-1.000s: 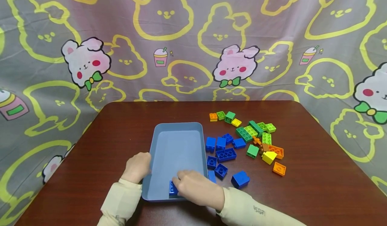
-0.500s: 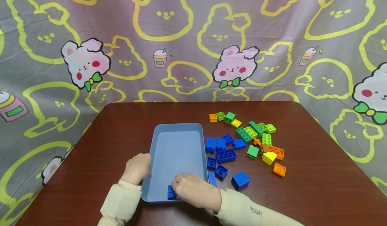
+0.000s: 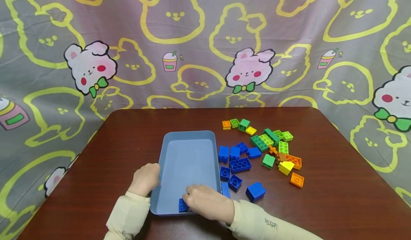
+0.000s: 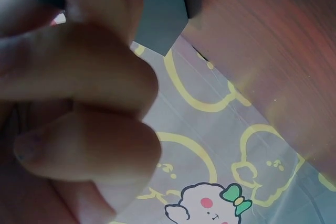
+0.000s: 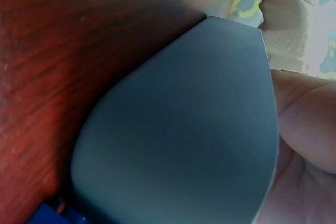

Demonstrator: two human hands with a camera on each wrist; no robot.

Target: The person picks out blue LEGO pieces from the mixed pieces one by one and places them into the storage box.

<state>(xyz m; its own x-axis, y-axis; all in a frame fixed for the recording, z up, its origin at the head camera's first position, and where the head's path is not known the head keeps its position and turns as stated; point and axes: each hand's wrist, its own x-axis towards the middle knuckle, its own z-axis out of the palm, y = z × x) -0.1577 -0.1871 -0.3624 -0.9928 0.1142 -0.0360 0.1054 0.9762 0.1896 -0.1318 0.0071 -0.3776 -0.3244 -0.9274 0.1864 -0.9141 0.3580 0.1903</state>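
Observation:
A blue-grey tray [image 3: 189,161] lies on the table, its near side towards me. My left hand [image 3: 146,178] grips the tray's left rim, and its curled fingers [image 4: 89,72] show large in the left wrist view. Inside the near right part of the tray, my right hand [image 3: 208,200] pinches a blue toy building brick [image 3: 183,205] close to the near wall. Much of that brick is hidden under the fingers. The right wrist view shows the outside of the tray wall [image 5: 178,124] with part of the palm [image 5: 310,129] behind it.
Several blue bricks [image 3: 240,165] lie just right of the tray, one larger blue brick [image 3: 255,191] nearer to me. Farther right and back are green bricks [image 3: 259,143], yellow bricks [image 3: 285,167] and orange bricks [image 3: 297,180]. A patterned curtain [image 3: 199,47] hangs behind the table [image 3: 128,136].
My right hand and the blue brick have shifted slightly towards the tray's near wall, then almost stayed still. The left hand has kept its grip on the rim.

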